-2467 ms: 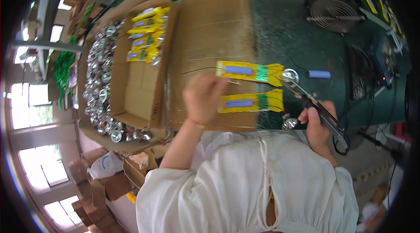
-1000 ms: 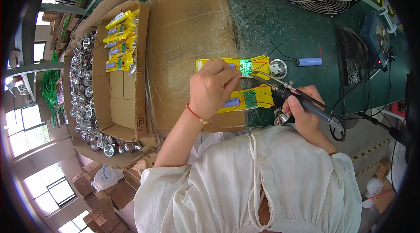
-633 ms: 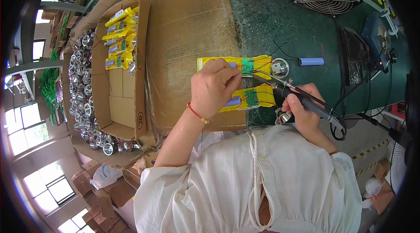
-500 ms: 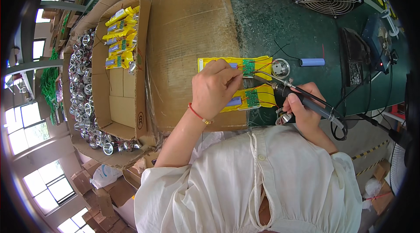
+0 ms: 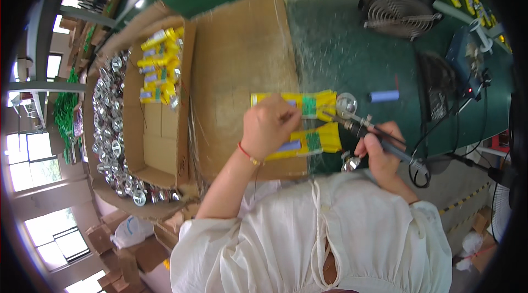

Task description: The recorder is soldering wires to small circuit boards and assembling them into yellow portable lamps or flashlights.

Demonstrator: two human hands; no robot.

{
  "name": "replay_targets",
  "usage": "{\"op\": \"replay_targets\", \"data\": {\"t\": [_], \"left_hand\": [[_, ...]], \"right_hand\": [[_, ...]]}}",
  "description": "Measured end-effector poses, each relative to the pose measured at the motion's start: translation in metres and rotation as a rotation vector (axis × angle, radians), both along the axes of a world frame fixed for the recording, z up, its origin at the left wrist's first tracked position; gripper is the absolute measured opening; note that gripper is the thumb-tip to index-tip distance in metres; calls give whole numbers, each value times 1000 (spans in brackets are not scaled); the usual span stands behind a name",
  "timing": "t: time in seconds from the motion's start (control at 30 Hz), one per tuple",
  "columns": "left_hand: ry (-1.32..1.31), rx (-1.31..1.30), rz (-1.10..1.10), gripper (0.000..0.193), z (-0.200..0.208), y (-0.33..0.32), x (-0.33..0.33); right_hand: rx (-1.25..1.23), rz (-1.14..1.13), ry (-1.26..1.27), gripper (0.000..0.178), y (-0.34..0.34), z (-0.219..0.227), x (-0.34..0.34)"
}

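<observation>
Right fingers [image 5: 372,142] gripped soldering iron [image 5: 399,154] well back, presumably against heat; left fingers [image 5: 287,112] pinched closed beside green board [image 5: 310,107], contents unclear.

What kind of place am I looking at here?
Probably an electronics assembly workshop: the right hand holds what looks like a soldering iron near yellow casings with green circuit boards, a carton holds more of them, and shiny silver cups are heaped beside it.
</observation>
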State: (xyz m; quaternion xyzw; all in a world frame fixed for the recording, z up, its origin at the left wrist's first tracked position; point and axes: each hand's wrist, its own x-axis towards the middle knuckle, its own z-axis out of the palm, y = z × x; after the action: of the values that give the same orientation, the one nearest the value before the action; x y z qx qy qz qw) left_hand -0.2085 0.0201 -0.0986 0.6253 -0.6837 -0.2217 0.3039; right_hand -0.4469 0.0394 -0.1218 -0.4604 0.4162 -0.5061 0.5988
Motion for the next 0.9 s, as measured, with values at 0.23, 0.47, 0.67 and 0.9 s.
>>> {"op": "replay_targets", "data": {"t": [0.23,0.47,0.67,0.9], "left_hand": [[-42,5,0,9,-18,17,0],[50,-146,-184,34,13,9,25],[-261,-67,-352,48,-4,-17,44],[-251,-326,116,38,-16,-127,93]], "right_hand": [[-4,-20,-14,12,11,-9,-4],[-73,-133,7,13,5,-1,-16],[-125,-160,-23,14,-15,-7,-15],[-134,-233,-17,15,-27,-8,-17]]}}
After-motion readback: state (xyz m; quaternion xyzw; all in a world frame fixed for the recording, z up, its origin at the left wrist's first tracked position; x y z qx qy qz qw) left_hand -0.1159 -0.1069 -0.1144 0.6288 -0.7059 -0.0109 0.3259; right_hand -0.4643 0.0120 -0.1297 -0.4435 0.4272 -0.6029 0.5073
